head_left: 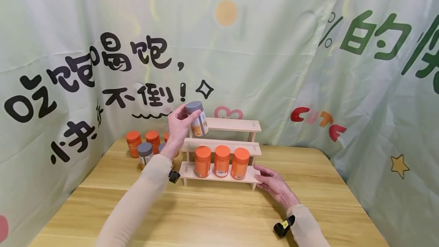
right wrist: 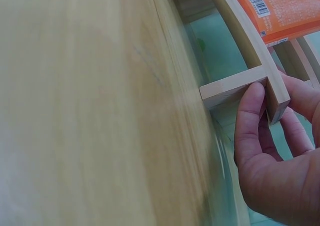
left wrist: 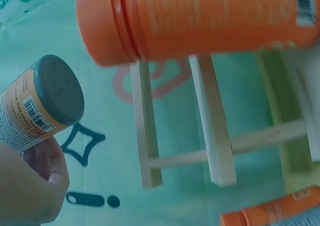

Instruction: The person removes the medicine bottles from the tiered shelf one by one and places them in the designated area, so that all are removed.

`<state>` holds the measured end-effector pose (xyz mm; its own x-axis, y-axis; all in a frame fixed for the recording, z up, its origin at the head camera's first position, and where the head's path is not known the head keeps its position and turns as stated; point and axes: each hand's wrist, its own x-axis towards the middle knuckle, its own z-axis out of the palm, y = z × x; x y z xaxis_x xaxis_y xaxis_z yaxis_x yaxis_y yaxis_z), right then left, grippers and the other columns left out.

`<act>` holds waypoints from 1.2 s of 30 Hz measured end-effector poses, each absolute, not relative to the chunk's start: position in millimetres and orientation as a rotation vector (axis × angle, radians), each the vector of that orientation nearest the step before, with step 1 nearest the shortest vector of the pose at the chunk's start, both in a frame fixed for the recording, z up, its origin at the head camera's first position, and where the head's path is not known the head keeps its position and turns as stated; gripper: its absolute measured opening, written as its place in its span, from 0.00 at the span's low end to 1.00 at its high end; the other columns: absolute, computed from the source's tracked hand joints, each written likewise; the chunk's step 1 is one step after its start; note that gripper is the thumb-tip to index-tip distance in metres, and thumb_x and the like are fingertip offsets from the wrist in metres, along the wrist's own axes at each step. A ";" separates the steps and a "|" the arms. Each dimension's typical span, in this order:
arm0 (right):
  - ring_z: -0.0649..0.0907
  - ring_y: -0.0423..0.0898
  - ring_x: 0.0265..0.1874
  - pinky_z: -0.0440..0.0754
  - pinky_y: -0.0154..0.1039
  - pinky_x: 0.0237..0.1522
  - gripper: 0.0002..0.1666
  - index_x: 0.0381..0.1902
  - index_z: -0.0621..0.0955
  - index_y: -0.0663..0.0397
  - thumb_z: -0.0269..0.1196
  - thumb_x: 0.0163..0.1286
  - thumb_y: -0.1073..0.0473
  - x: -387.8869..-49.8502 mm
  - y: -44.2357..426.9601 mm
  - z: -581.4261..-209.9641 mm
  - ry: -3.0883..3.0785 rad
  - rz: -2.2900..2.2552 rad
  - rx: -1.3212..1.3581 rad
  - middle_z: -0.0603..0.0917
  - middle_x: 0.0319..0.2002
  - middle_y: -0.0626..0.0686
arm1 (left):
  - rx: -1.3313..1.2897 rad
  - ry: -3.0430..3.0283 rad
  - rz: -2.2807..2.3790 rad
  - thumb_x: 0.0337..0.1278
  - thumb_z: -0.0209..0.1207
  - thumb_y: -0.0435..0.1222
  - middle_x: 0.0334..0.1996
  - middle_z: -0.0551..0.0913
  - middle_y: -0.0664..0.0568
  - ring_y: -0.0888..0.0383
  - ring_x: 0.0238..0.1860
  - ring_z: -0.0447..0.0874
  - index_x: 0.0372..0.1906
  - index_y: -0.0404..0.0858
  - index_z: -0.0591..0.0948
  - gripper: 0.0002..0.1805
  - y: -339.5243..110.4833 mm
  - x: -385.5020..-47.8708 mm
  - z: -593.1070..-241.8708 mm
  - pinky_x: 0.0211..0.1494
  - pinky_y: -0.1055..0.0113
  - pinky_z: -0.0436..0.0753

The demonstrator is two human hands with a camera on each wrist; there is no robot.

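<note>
The gray-lidded jar [head_left: 200, 125] is held in the air by the left hand [head_left: 176, 130], near the left end of the top step of the wooden stand [head_left: 236, 125]. It is tilted slightly, and in the left wrist view a gap is seen between its base and that step. The left grip is wrapped around the jar, while the lowest step's right end is pinched by the right hand [head_left: 274, 186]. The stand is set toward the far edge of the tabletop [head_left: 205, 216]. The setting of jars on the stand appears only partly done: three orange jars [head_left: 222, 163] are lined up upright on the lowest step, and none is seen resting on the two higher ones. Left to be placed, seemingly, are the held jar and those grouped near the tabletop's far left corner: more orange jars [head_left: 133, 146] and other gray-lidded jars [head_left: 145, 153], some partly hidden.
</note>
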<state>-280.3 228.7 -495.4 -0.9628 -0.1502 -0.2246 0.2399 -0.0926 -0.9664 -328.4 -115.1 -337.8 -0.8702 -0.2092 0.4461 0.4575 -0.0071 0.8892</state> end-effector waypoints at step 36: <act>0.84 0.43 0.36 0.83 0.35 0.38 0.35 0.69 0.69 0.61 0.66 0.66 0.64 -280.5 228.1 -495.3 1.907 -2.144 0.103 0.81 0.48 0.51 | -0.280 -2.083 -1.818 0.59 0.66 0.35 0.39 0.84 0.67 0.68 0.39 0.80 0.55 0.38 0.81 0.18 -262.3 -292.0 -379.4 0.39 0.77 0.81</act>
<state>-280.5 228.1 -495.3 -0.9612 -0.1528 -0.2297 0.2460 -0.0974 -0.9644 -292.0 -262.3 -379.4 -0.9151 -0.0859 0.3939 0.3787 0.1521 0.9129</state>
